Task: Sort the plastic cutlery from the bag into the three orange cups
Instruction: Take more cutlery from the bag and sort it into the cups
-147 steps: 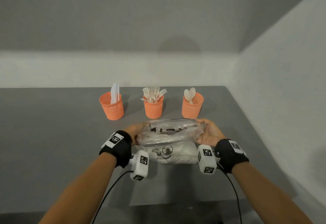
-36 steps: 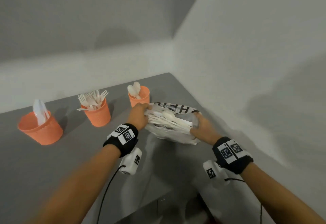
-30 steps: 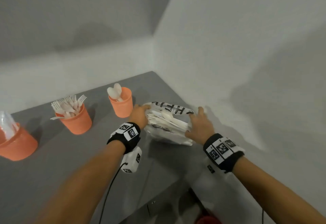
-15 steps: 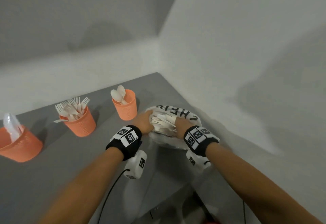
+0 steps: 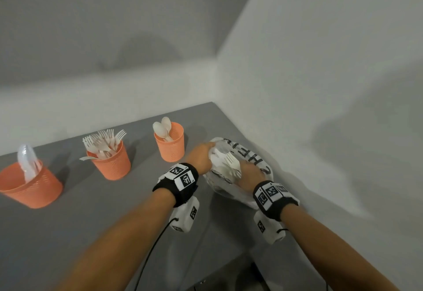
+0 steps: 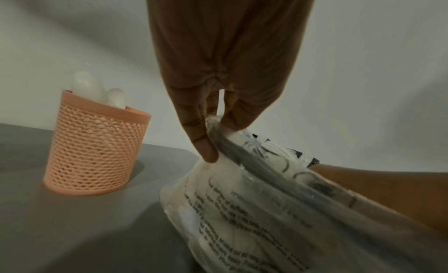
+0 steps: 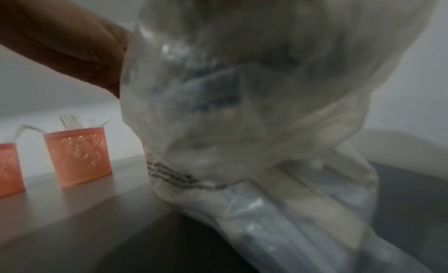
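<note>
The fingers of the left hand (image 6: 225,70) are pointing down and pinching the edge of the plastic bag (image 6: 278,210) between thumb and fingertips (image 6: 206,148), so they are grasping the bag at its mouth. The right hand (image 5: 248,171) is lying at the open mouth of the bag, and white forks (image 5: 230,164) are sticking out just in front of it. How its fingers are closing I cannot tell, because in the head view they are hidden by the cutlery and in the right wrist view the crumpled plastic is covering almost everything.

The bag is transparent with black printed letters (some small text lines also) and it is resting on the grey table (image 5: 80,233), close to the corner where the two walls are meeting. More white cutlery is showing through its side.

Just to the left of the bag the first orange cup (image 5: 170,144) is standing upright with spoons (image 5: 161,129) in it. Further left, the middle cup (image 5: 112,164) is holding many forks, and the far-left cup (image 5: 29,187) is holding clear knives (image 5: 27,162). All three cups are standing apart from each other in a row.

Both wrists are wearing black bands with square printed markers (image 5: 180,176).
</note>
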A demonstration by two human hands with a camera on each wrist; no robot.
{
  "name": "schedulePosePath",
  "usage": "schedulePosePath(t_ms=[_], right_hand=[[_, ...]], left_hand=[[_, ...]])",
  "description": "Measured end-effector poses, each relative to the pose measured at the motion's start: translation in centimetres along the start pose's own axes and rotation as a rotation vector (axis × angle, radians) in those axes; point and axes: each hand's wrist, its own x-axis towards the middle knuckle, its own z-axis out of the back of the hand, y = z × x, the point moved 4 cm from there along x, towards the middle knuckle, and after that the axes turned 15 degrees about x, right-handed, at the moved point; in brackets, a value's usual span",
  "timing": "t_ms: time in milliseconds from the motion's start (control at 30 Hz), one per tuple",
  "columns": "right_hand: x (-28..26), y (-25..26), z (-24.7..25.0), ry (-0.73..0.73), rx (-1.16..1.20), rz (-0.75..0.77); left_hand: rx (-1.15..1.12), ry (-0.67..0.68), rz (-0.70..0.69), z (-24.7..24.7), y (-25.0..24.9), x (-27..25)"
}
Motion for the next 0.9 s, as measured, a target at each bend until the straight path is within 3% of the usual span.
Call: schedulePosePath(t_ms=[267,667,800,900], right_hand=[[0.0,0.6,0.4,-0.066,0.138,0.052],[-0.1,0.5,1.1,-0.038,0.331,-0.036],[-0.3,1.5,1.6,-0.123,0.558,-0.021],[0.0,4.1,2.8,-0.181,0.769,0.051]], left_hand=[[-0.046,0.006,-0.013,1.2,-0.4,-0.9],[-0.253,0.091,0.064,1.4,0.3,-1.8],[-0.336,-0.029,0.1,2.4,1.8,-2.2],[-0.627,-0.18,0.161,3.8,3.4,-2.9]])
